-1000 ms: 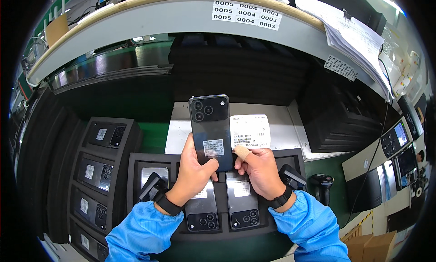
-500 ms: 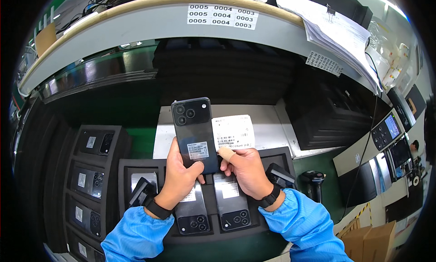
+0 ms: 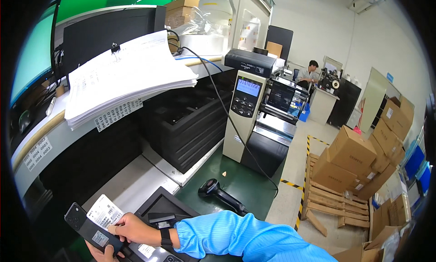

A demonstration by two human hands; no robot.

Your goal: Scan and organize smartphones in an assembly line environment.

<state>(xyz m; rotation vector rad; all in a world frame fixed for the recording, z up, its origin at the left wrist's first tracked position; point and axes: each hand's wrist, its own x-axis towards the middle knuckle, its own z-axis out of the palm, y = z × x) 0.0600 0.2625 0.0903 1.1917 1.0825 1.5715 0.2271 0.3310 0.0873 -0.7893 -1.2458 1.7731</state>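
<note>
- L hand [image 3: 99, 253] held dark glossy rect. phone [image 3: 85, 226]
- R hand [image 3: 134, 229] pinched white printed paper card [image 3: 103, 209] beside it
- Blk plastic handheld scanner [image 3: 227, 198] lay R of R hand; beige/blk boxy printer [image 3: 241, 119] farther

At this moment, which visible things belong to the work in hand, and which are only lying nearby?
Apparently in use:
- dark phone, in left hand
- white card, at right hand

Apparently only nearby, untouched:
- handheld scanner
- clipped papers
- cardboard boxes
</note>
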